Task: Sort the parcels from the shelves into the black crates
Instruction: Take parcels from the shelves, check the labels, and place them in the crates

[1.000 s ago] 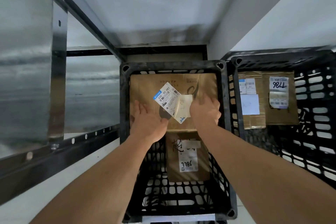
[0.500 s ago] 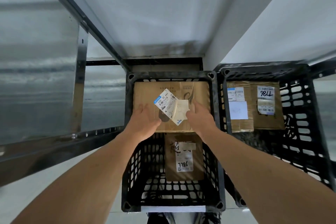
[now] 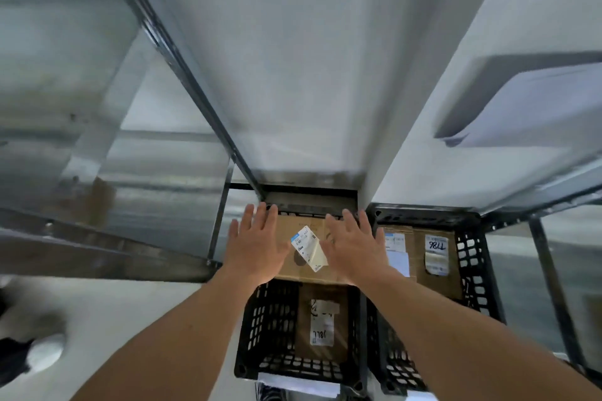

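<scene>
A brown cardboard parcel (image 3: pixel 301 265) with a loose white label (image 3: pixel 308 247) lies across the far part of the left black crate (image 3: pixel 257 329). Below it in the same crate lies a smaller brown parcel (image 3: pixel 321 322) marked with handwritten digits. My left hand (image 3: pixel 255 244) and my right hand (image 3: pixel 353 244) hover over the big parcel with fingers spread and straight, holding nothing. The right black crate (image 3: pixel 469 257) holds two brown parcels (image 3: pixel 436 257), one labelled with digits.
Metal shelf frames (image 3: pixel 182 52) run along the left, and another shelf upright (image 3: pixel 550 286) stands right of the crates. A white wall column (image 3: pixel 293 75) rises behind the crates. Pale floor (image 3: pixel 114 319) lies at the left, with a dark object at the left edge.
Both hands have let go of the big parcel and lifted off it, fingers now spread. The view has tilted upward, so the crates sit lower in the frame.
</scene>
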